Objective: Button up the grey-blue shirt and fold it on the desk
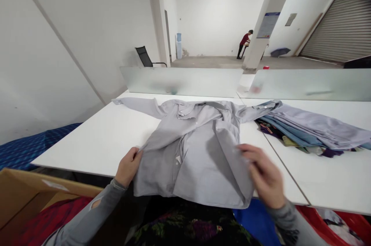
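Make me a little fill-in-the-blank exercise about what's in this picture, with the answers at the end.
1. The left hand and right hand both hold a shirt whose color is ____.
2. The shirt lies partly on a table whose top is ____.
3. The pile of clothes is nearer the ____ hand.
4. The cardboard box is nearer the ____ hand.

Missing words: gray; white; right; left.
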A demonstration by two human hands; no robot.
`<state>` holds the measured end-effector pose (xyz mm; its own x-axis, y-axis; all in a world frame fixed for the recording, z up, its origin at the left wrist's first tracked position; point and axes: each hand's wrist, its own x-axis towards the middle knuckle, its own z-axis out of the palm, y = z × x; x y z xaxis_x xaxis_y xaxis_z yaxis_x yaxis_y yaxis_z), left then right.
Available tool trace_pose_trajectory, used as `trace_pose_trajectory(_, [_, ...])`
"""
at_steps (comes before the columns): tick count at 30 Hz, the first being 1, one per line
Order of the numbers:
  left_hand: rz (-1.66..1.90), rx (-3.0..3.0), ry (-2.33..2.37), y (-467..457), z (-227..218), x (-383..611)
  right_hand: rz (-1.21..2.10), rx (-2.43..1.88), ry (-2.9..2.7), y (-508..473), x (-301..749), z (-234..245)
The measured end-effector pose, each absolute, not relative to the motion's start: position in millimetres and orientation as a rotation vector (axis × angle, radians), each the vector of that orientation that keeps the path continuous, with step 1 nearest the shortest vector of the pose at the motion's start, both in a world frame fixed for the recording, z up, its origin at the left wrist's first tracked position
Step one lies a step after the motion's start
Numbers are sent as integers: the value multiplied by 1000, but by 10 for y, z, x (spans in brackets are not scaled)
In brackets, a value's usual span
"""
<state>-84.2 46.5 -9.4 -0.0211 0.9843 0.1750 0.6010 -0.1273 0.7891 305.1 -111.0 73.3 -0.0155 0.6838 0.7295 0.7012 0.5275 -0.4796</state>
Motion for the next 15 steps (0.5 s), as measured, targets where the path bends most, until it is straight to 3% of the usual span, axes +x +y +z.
trace_pose_trajectory(3, [1080, 1626, 1581, 452, -119, -840, 93, -963, -2190, -957, 2822, 745])
trace_pose_trajectory(9, [986, 1621, 1495, 301, -171, -867, -194, -1913, -1669, -864, 3358, 104])
trace_pose_trajectory(15, [780, 1956, 1503, 213, -59, -785, -100, -1886, -1866, -1054, 3407, -146])
